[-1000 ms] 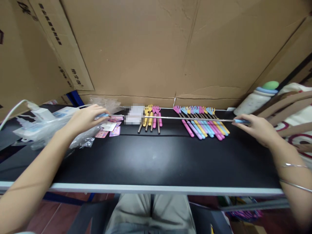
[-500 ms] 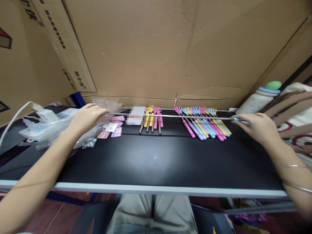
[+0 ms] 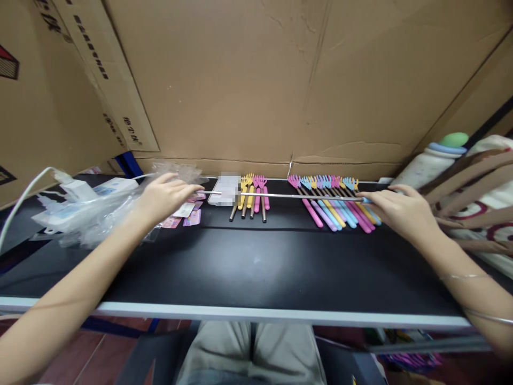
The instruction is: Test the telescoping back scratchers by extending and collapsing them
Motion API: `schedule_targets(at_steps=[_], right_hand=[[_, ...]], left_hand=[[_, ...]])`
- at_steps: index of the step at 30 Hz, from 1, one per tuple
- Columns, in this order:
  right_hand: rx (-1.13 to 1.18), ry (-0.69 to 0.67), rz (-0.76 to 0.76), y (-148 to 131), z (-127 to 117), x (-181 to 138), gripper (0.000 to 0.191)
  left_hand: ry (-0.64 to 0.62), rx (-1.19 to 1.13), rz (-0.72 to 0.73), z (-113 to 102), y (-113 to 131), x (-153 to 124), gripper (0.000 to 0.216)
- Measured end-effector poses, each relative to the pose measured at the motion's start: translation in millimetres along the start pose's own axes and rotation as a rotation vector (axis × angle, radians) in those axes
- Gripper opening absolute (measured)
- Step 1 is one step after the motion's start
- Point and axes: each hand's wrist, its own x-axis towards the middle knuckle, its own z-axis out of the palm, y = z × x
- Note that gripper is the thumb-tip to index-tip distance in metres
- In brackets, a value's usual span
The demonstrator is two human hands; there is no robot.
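Observation:
My left hand [image 3: 170, 193] and my right hand [image 3: 398, 209] are both closed on a telescopic back scratcher [image 3: 280, 196], its thin metal rod stretched level between them above the table. My right fingers wrap its blue handle end; the other end is hidden in my left fingers. Behind the rod on the right lies a row of assembled back scratchers [image 3: 331, 206] with pink, purple, yellow and blue handles. Nearer the middle are yellow and pink claw heads [image 3: 259, 182] on short metal rods, with loose yellow and pink handles [image 3: 257, 199] beside them.
A phone [image 3: 218, 198], partly blurred out, and several small printed cards [image 3: 192, 217] lie left of the middle. Clear plastic bags [image 3: 108, 222] and a power strip [image 3: 114, 186] with a white charger are at left. A bottle [image 3: 427, 166] and a bag [image 3: 476, 200] stand at right.
My hands have come closer together, the left moving right and the right moving left. The exposed length of rod between them is shorter.

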Motion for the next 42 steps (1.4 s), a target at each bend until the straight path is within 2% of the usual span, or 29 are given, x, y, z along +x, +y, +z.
schedule_targets(at_steps=[4, 8, 11, 14, 18, 22, 28, 33, 42], right_hand=[[0.149, -0.012, -0.063, -26.7, -11.9, 14.2, 0.033], [0.175, -0.019, -0.057, -36.8, -18.4, 18.6, 0.033], [0.147, -0.010, -0.006, -33.6, -16.9, 17.0, 0.035], [0.115, -0.008, 0.057, -28.4, -12.8, 12.9, 0.045], [0.058, -0.006, 0.104, -23.8, -7.9, 6.8, 0.049], [0.086, -0.010, 0.133, -20.2, -5.6, 4.4, 0.048], [0.077, 0.030, 0.144, -15.7, -5.8, 3.1, 0.045], [0.061, 0.055, 0.087, -19.6, -10.3, 5.5, 0.040], [0.085, 0.080, 0.118, -28.0, -17.4, 16.4, 0.038]], left_hand=[[0.023, -0.104, 0.116, 4.6, 33.8, 8.9, 0.043], [0.068, -0.073, 0.119, 0.8, 48.7, 9.0, 0.040], [0.095, -0.037, 0.070, -7.1, 47.5, 7.7, 0.039], [0.092, -0.015, 0.023, -11.3, 41.3, 6.2, 0.038], [0.107, -0.019, -0.025, -5.4, 30.0, 3.5, 0.038], [0.130, -0.027, 0.024, 1.9, 21.4, 1.6, 0.033], [0.335, 0.104, 0.150, 3.8, 15.7, 1.3, 0.021], [0.483, 0.110, 0.228, 7.9, 15.4, 1.3, 0.017], [0.581, 0.081, 0.160, 7.7, 18.6, 7.0, 0.016]])
